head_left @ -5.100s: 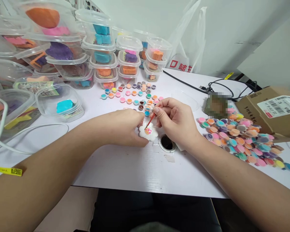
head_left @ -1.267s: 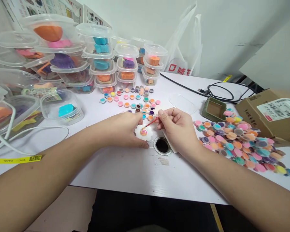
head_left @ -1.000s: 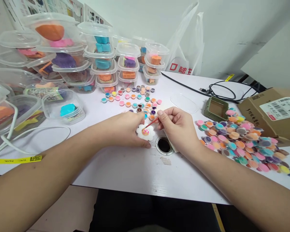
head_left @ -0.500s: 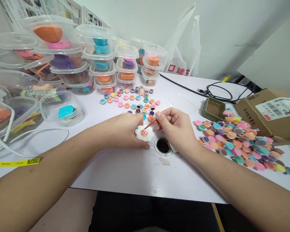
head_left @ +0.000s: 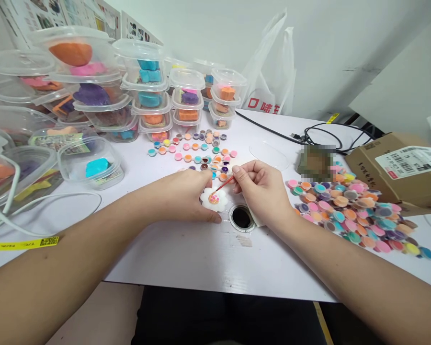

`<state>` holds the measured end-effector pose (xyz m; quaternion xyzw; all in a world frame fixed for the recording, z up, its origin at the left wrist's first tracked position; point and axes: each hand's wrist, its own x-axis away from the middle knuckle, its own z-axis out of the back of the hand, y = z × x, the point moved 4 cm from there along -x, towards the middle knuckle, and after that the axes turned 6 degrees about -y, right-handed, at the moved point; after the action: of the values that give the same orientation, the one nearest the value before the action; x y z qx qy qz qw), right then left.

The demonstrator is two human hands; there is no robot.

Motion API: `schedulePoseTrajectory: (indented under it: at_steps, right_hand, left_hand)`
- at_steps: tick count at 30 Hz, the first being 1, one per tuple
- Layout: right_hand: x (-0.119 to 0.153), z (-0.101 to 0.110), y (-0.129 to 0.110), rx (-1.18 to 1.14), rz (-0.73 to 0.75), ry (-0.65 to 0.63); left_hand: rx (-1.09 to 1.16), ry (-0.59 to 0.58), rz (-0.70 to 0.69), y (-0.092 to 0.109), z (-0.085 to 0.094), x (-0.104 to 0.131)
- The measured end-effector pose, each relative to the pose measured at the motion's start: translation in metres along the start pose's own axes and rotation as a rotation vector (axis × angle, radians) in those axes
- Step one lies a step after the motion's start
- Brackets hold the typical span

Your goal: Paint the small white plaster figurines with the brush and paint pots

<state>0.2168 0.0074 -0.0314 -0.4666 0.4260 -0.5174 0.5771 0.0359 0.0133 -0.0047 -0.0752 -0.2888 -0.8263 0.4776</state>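
Note:
A white flower-shaped piece [head_left: 219, 203] with pink and orange paint at its middle sits over the table, its left side between the thumb and fingers of my left hand [head_left: 187, 196]. My right hand [head_left: 256, 184] pinches a thin red paintbrush [head_left: 224, 183], slanted down to the left. The brush tip touches the painted centre of the flower. Just behind my hands are strips of small paint pots [head_left: 204, 160], some opened to show brown and purple paint. A round dark hole with a metal-looking rim [head_left: 242, 217] lies beside my right wrist.
Stacked clear tubs [head_left: 151, 98] with coloured shapes line the back left. A large spread of paint pots [head_left: 352, 215] lies at right by a cardboard box [head_left: 398, 167]. A plastic bag [head_left: 269, 81], black cable [head_left: 269, 128] and white cable [head_left: 93, 194] are around.
The brush tip has shifted slightly left on the flower's painted centre. The flower looks turned or tilted a little. Both hands keep nearly the same place.

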Motion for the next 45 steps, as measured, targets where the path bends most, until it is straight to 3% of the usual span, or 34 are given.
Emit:
schedulePoseTrajectory:
  at_steps: [45]
  right_hand:
    - [-0.0005, 0.0069, 0.0016, 0.001, -0.011, 0.024]
  left_hand:
    - [-0.018, 0.022, 0.046, 0.0016, -0.0018, 0.0012]
